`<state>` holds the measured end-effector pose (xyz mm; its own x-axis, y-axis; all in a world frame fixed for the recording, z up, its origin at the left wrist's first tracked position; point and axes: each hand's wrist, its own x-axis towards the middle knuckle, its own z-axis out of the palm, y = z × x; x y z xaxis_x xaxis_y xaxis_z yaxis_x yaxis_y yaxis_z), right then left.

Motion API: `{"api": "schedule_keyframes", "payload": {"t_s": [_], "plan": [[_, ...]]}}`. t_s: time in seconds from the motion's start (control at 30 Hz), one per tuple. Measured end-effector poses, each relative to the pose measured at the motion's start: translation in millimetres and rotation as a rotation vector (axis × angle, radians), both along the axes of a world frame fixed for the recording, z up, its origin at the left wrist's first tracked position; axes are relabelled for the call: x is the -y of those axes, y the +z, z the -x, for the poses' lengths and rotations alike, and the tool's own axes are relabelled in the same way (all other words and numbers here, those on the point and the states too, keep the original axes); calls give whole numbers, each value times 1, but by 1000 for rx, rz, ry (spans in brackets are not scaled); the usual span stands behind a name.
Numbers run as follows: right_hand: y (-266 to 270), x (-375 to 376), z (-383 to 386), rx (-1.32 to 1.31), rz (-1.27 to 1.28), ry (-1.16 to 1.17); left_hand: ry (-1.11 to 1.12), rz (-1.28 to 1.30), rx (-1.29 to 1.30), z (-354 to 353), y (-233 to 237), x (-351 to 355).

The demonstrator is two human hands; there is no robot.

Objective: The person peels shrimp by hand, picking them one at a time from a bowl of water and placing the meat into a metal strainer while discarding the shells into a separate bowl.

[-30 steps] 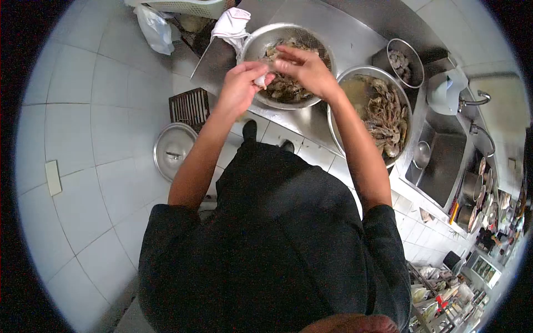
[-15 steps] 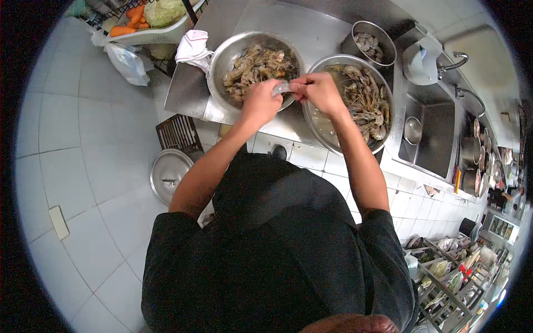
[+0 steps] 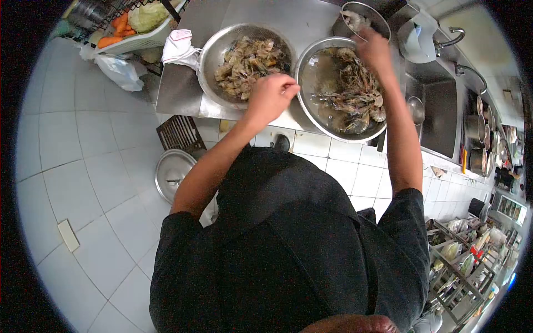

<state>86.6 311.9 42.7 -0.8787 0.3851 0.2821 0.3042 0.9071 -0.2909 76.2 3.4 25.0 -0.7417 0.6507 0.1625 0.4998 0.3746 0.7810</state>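
My left hand [image 3: 271, 99] hovers at the near right rim of a metal basin of shrimp shells and heads [image 3: 244, 69]. Its thumb and fingertips are pinched together; whatever they hold, if anything, is hidden. Motion smears my right hand [image 3: 374, 53], which reaches over the near rim of a metal pot [image 3: 385, 25]. Pale peeled shrimp [image 3: 355, 21] show inside that pot, just beyond the fingers. Below my right wrist, a wide basin [image 3: 302, 97] holds whole shrimp [image 3: 355, 94] in cloudy water, heaped toward its right side.
A white cloth mask [image 3: 179, 47] lies against the shell basin on the steel counter [image 3: 233, 14]. To the right is a sink [image 3: 438, 108] with faucets and a metal bowl. Carrots and cabbage [image 3: 147, 16] fill a basket at left. A lidded pot [image 3: 173, 175] stands low beside me.
My hands have parted. The right one has left the pale peeled shrimp between them and moved up to the pot; the left stays by the shell basin.
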Motion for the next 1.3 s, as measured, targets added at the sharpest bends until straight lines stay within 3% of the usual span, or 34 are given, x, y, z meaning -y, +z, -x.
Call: {"api": "schedule_keyframes", "payload": {"t_s": [0.07, 0.1, 0.13, 0.17, 0.23, 0.3, 0.33, 0.47, 0.57, 0.77, 0.87, 1.0, 1.1, 1.23, 1.3], "plan": [[-59, 5, -6, 281, -106, 220, -94, 28, -95, -12, -2, -12], [-43, 42, -28, 152, -69, 416, -188, 108, -165, -17, -7, -19], [-75, 44, -28, 495, -230, 429, -280, 187, -236, -19, -14, -27], [-82, 62, -41, 519, -422, 429, -371, 267, -306, -21, -20, -35], [-102, 68, -54, 218, -282, 515, -472, 436, -331, -26, -32, -50], [-96, 69, -55, 283, -285, 488, -502, 578, -411, -34, -49, -66], [-88, 70, -57, 313, -287, 462, -584, 761, -226, -31, -51, -81], [-85, 62, -40, 540, -304, 515, -605, 821, -33, -24, -41, -96], [-87, 61, -36, 460, -367, 463, -478, 723, -108, -17, -23, -92], [-87, 49, -36, 324, -200, 422, 6, 92, -159, 9, -23, -81], [-39, 60, -37, 215, -145, 393, 150, -94, -191, 16, -25, -86], [-11, 64, -28, -144, 93, 398, 65, -559, 448, 28, -23, -98], [22, 76, -24, -124, 284, 391, 51, -768, 513, 31, -11, -100], [39, 92, -7, -164, 488, 377, 97, -774, 480, 47, 9, -79], [33, 96, 6, -176, 433, 429, 105, -780, 414, 54, 17, -67]]}}
